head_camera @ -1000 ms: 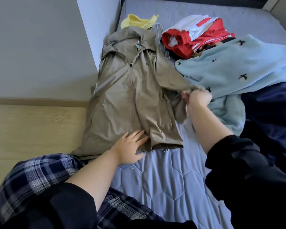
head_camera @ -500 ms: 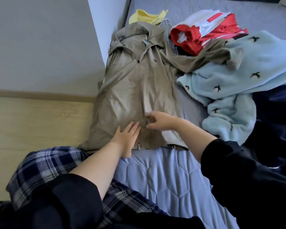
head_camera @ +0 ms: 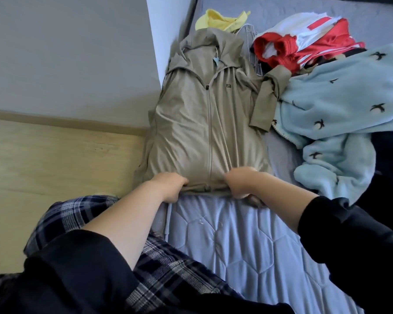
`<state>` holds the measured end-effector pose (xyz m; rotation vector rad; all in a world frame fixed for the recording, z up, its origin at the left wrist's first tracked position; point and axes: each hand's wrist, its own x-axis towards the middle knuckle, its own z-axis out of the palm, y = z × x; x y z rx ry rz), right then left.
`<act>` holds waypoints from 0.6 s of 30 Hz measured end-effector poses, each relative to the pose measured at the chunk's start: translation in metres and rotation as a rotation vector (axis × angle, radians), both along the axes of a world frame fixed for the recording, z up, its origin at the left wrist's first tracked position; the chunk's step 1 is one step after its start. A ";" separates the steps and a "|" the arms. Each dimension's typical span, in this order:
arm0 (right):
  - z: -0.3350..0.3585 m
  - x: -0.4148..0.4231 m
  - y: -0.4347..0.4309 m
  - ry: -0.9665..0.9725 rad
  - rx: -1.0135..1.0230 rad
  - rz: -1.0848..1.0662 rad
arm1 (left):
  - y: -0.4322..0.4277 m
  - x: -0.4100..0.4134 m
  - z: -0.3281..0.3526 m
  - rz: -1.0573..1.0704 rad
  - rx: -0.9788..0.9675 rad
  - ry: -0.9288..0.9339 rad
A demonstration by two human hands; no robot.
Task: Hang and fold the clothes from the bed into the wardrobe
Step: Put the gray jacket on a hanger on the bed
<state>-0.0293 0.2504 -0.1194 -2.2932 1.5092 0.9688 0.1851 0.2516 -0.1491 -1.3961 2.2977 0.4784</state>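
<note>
Now the khaki zip hoodie (head_camera: 204, 123) lies flat, zip up, on the bed (head_camera: 236, 245), hood (head_camera: 204, 44) at twelve o'clock. I judge I'm mid-fold; next the hem (head_camera: 204, 188) should go up toward the hood, evenly. My left hand (head_camera: 170, 184) and right hand (head_camera: 241, 182) curl round the hem at six o'clock.

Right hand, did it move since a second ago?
Yes. The right hand moved away from the light blue fleece, down to the khaki jacket hem, which it grips.
</note>
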 end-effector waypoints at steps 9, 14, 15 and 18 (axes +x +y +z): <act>-0.026 0.005 -0.027 -0.572 -0.271 -0.237 | -0.009 0.006 -0.007 0.438 0.015 0.448; -0.070 -0.026 -0.026 -0.310 -0.338 -0.396 | -0.012 0.016 -0.024 0.229 0.043 0.092; -0.072 -0.034 -0.031 -0.354 -0.407 -0.547 | -0.014 0.016 -0.027 0.247 0.024 0.089; -0.070 -0.037 -0.041 -0.452 -0.619 -0.752 | -0.021 0.012 -0.029 0.304 -0.065 0.112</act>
